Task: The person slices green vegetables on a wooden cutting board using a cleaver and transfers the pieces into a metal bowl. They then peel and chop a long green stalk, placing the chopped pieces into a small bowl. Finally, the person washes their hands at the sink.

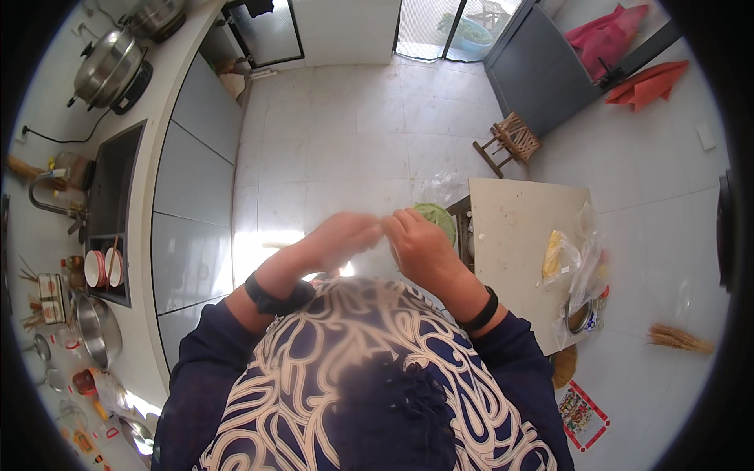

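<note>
My left hand (347,236) and my right hand (419,240) are raised in front of my chest, with their fingertips meeting. The fingers of both are bent inward, and the left hand is blurred by motion. Whether something small is pinched between them cannot be made out. Partly hidden behind my right hand is a round light-green object (439,219), low down beside the table. Both wrists wear dark bands, and a patterned garment (365,329) covers my front.
To the right stands a pale table (509,235) bearing plastic bags (580,274) and a metal bowl (580,318). A woven stool (515,138) is beyond it. On the left runs a counter (138,176) with a sink (121,171), stacked bowls (95,269) and a steamer pot (106,65).
</note>
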`<action>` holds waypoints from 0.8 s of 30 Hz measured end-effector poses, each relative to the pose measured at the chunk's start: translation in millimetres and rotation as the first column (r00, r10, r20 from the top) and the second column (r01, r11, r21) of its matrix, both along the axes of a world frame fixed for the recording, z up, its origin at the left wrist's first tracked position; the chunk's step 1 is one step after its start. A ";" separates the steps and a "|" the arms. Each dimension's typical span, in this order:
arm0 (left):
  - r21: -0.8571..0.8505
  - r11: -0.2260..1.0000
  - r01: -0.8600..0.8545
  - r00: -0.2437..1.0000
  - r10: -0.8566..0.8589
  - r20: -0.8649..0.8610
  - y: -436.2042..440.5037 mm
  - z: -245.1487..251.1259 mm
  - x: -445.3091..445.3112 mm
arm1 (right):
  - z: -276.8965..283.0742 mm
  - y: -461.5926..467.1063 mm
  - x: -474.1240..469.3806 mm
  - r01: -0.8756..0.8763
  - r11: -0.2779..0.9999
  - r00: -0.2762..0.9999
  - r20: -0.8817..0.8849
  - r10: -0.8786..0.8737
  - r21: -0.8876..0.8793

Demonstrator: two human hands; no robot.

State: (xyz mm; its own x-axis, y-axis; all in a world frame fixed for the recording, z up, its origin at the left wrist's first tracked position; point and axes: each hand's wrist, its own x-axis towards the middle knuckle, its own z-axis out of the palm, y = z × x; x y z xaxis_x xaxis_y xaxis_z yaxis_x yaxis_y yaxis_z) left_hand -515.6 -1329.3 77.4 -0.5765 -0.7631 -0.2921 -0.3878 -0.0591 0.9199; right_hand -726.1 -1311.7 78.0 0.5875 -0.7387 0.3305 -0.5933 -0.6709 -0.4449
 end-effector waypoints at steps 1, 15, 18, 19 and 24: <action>-0.047 0.999 0.009 1.000 -0.008 0.021 0.7 -1.6 -1.9 | -1.3 0.2 -0.7 0.001 1.000 1.000 -0.013 -0.001 0.007; -0.744 0.635 0.208 0.953 0.040 0.301 5.9 -0.1 -22.6 | -13.6 0.3 -16.9 0.001 0.941 0.975 0.211 -0.077 0.339; -0.800 0.532 0.276 0.940 0.022 0.339 2.7 -0.5 -25.4 | -5.3 -2.8 -25.9 -0.028 0.798 0.965 0.224 -0.136 0.603; -0.812 0.499 0.302 0.935 0.012 0.355 1.8 0.6 -26.6 | -2.8 -3.9 -29.6 -0.082 0.721 0.954 0.264 -0.144 0.688; -0.900 0.333 0.282 0.954 0.000 0.300 -3.3 15.2 -35.2 | 4.2 -5.9 -41.9 -0.401 0.335 0.780 0.509 -0.364 0.853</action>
